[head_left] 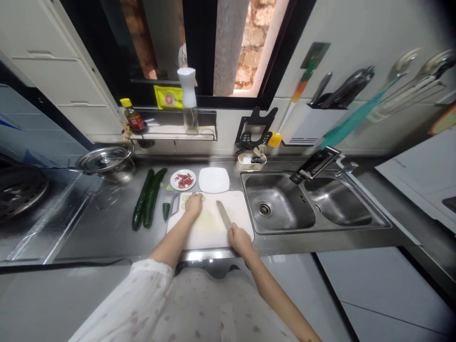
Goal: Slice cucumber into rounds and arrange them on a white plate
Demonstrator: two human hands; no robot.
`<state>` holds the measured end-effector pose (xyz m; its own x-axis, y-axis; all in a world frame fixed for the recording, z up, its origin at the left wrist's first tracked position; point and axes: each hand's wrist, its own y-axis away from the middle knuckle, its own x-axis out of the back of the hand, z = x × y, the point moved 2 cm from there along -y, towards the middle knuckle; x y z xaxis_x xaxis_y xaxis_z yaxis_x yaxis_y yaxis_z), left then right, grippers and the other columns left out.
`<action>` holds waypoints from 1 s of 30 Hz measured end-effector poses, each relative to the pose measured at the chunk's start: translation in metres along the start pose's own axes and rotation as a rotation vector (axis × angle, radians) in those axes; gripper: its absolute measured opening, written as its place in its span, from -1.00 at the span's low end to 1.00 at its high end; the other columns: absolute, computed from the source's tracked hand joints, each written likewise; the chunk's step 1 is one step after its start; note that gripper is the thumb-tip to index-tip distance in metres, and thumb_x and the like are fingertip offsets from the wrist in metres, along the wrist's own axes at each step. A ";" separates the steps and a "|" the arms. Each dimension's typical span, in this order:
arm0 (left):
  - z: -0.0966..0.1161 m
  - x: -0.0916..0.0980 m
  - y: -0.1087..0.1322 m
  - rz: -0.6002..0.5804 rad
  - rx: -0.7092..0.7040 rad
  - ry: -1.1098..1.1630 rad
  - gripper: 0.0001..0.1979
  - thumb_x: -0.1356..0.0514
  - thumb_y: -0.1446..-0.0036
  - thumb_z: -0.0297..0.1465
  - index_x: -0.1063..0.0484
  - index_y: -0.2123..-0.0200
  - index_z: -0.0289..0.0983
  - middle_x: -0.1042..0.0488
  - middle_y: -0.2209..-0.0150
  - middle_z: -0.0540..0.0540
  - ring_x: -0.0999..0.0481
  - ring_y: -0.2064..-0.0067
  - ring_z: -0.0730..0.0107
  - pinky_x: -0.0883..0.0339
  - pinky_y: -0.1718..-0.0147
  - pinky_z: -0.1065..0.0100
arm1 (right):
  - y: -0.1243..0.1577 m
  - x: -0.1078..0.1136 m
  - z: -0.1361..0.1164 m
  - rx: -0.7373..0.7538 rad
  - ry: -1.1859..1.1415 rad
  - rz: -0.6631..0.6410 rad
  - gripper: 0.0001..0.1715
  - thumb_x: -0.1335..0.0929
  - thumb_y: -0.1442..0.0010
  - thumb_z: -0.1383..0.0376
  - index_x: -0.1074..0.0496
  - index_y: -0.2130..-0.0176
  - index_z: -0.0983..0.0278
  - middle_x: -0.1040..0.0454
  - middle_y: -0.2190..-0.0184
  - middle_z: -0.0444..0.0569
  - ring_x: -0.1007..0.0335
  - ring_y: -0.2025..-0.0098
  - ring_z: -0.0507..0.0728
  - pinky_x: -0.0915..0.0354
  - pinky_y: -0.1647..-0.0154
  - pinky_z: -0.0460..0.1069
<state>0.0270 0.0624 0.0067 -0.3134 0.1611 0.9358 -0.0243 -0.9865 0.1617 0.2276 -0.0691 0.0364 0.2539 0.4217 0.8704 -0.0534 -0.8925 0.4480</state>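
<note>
A white cutting board point(210, 237) lies on the steel counter. Near its upper left, my left hand point(194, 205) is over several pale green cucumber slices point(185, 198), fingers bent down and partly hidden. My right hand point(240, 239) is wrapped round the handle of a knife point(223, 214), its blade pointing up and left across the board. Left of the board lie a cut cucumber end point(166, 210) and two long cucumbers point(141, 203). Behind the board are a plate of red pieces point(183, 180) and a bare white square plate point(214, 180).
A double sink point(280, 202) with a black faucet point(313, 165) is at right. A lidded steel pot point(107, 164) stands at left. A shelf point(171, 133) holds a sauce bottle point(134, 116) and a spray bottle point(188, 99). Behind the board sits a small caddy point(250, 164).
</note>
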 end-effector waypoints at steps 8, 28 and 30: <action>-0.001 0.003 0.003 0.067 0.022 0.091 -0.75 0.01 -0.19 -0.47 -0.43 0.16 -0.23 -0.45 0.13 -0.21 -0.42 0.09 0.21 -0.22 0.14 0.30 | 0.003 0.005 -0.002 -0.018 0.001 -0.010 -0.63 -0.07 -0.35 0.25 -0.30 0.02 0.30 -0.51 0.23 0.09 -0.44 0.19 0.12 -0.15 0.31 -0.06; -0.023 -0.025 0.043 -0.031 0.151 0.304 -0.86 -0.17 -0.06 -0.43 -0.48 0.28 -0.24 -0.54 0.27 -0.09 -0.49 0.21 0.32 -0.24 0.25 0.41 | 0.002 0.009 -0.005 0.033 0.023 -0.026 -0.64 -0.08 -0.34 0.27 -0.29 0.00 0.31 -0.51 0.21 0.09 -0.43 0.17 0.12 -0.16 0.28 -0.06; -0.023 -0.028 0.045 0.008 0.146 0.287 -0.84 -0.16 -0.07 -0.44 -0.48 0.25 -0.24 -0.53 0.24 -0.11 -0.48 0.19 0.32 -0.24 0.23 0.40 | 0.003 0.011 -0.007 0.047 0.038 -0.021 -0.64 -0.08 -0.34 0.27 -0.30 0.00 0.31 -0.51 0.21 0.10 -0.43 0.17 0.13 -0.16 0.27 -0.06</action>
<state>0.0128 0.0131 -0.0195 -0.5682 0.1187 0.8143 0.1092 -0.9699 0.2176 0.2235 -0.0664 0.0488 0.2177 0.4450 0.8686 -0.0025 -0.8897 0.4565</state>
